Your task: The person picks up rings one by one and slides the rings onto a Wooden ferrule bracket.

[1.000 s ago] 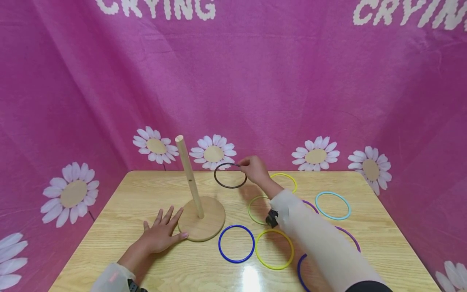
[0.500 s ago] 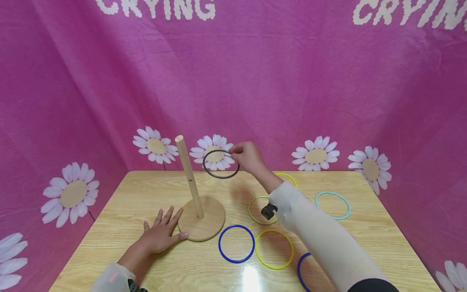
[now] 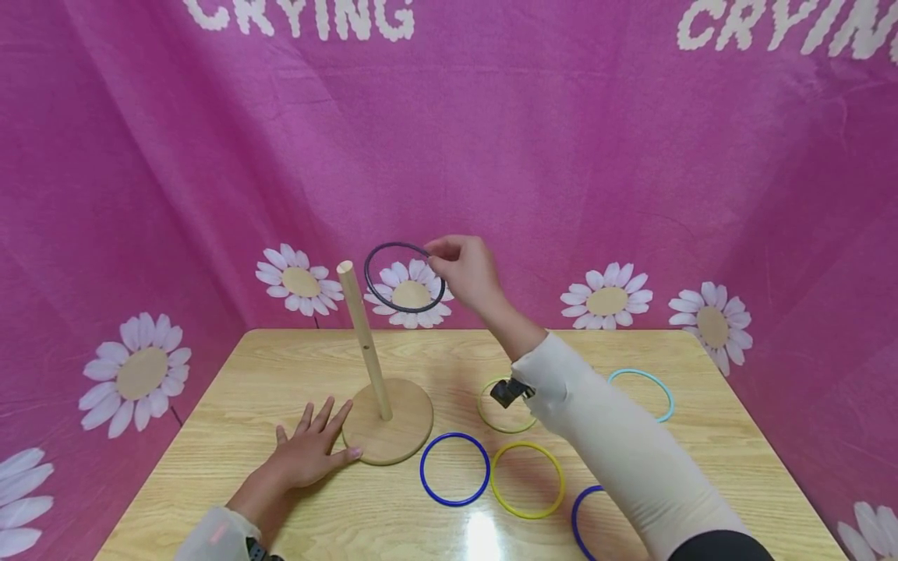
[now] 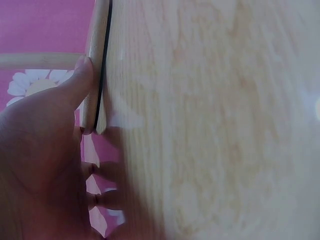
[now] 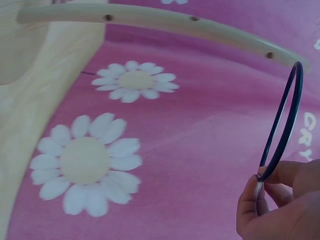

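Observation:
My right hand pinches a black ring by its right edge between thumb and fingers, well above the table. In the head view the ring stands just right of the top of a wooden post. The right wrist view shows the ring tilted, its far edge overlapping the post near the tip. Holes run along that post. My left hand lies with spread fingers beside the round wooden base, thumb on its rim. In the left wrist view the thumb touches the base's edge.
On the wooden table lie a blue ring, a yellow ring, a yellow-green ring and a light blue ring. Another blue ring is partly under the right arm. A pink daisy-patterned cloth hangs behind.
My right hand has lifted the black ring up and to the left, from low over the table to about the height of the post's top. The left hand has stayed in place.

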`<state>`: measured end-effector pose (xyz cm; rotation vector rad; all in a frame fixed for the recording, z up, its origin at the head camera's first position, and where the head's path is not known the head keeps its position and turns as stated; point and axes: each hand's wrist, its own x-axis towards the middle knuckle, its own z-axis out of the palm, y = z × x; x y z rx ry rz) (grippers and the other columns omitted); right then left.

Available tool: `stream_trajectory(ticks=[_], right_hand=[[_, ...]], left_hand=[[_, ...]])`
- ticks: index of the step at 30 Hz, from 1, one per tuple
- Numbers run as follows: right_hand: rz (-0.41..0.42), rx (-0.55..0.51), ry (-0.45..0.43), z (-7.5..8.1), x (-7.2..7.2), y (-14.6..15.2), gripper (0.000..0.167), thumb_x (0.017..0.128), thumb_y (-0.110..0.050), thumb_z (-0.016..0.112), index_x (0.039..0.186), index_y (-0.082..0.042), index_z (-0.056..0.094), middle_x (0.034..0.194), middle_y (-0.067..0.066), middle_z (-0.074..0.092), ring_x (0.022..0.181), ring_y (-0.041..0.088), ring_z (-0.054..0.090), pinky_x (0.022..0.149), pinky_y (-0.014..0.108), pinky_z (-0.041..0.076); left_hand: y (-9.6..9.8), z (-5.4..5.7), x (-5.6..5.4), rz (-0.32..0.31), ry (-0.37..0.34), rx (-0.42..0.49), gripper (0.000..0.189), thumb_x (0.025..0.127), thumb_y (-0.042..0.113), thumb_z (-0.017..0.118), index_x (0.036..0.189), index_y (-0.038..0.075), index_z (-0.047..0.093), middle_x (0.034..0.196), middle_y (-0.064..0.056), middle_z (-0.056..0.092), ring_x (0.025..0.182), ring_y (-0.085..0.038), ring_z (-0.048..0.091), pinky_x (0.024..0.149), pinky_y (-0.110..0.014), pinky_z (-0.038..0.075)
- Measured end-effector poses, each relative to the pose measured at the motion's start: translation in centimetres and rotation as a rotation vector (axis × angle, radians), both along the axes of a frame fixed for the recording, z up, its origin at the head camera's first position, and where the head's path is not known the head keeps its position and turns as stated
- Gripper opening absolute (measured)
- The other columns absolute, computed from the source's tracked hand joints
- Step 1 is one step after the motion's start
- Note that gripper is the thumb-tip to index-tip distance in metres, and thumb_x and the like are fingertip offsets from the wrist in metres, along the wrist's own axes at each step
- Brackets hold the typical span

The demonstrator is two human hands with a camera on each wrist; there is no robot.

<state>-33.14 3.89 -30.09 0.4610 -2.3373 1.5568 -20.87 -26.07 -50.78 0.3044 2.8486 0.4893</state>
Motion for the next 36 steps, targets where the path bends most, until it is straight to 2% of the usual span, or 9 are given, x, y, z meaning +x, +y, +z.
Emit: stream_trajectory(ticks=[4,8,14,22,36], right_hand=[[0.010,-0.047,0.012,1.7,0.6,-0.2,0.019,0.094,-0.001,0.070,0.110,-0.001,0.079,0.100,0.014,0.077,0.087,0.019,0.069,0.069,0.023,0.053],[0.017,-0.046,0.035,2.9,1.3,-0.8,0.020,0.094,-0.003,0.071,0.112,-0.003,0.079,0.101,0.012,0.077,0.088,0.018,0.070,0.070,0.024,0.053],[0.033,-0.008,0.056,3.7,2.2,-2.3,0.018,0.094,-0.003,0.071,0.110,-0.003,0.079,0.099,0.011,0.078,0.090,0.019,0.072,0.072,0.023,0.052],[0.062,0.045,0.053,3.0,2.4,-3.7,0.017,0.093,0.000,0.070,0.107,-0.002,0.080,0.098,0.011,0.079,0.092,0.021,0.072,0.073,0.022,0.052],[0.067,0.130,0.008,0.0,2.1,-4.4,0.015,0.091,0.001,0.071,0.103,-0.002,0.080,0.097,0.010,0.079,0.089,0.020,0.071,0.071,0.021,0.049]], left_hand=[[-0.1,-0.1,-0.1,0.002,-0.004,0.007,0.096,0.094,0.074,0.052,0.167,0.022,0.018,0.173,-0.018,0.009,0.154,-0.054,0.000,0.100,-0.091,-0.002],[0.0,0.1,0.0,0.003,-0.008,-0.003,0.095,0.095,0.073,0.052,0.167,0.022,0.018,0.173,-0.017,0.008,0.155,-0.053,-0.001,0.101,-0.090,-0.001],[0.0,0.0,0.0,0.002,-0.009,-0.009,0.095,0.095,0.074,0.051,0.167,0.023,0.018,0.173,-0.017,0.009,0.155,-0.053,0.000,0.101,-0.090,-0.001],[-0.1,-0.1,-0.1,0.003,-0.021,-0.007,0.094,0.096,0.073,0.051,0.167,0.024,0.016,0.173,-0.017,0.006,0.155,-0.053,-0.002,0.101,-0.090,-0.002],[0.1,0.1,0.0,0.003,0.000,-0.025,0.095,0.094,0.075,0.051,0.167,0.023,0.019,0.172,-0.018,0.011,0.154,-0.054,0.002,0.100,-0.091,0.001]])
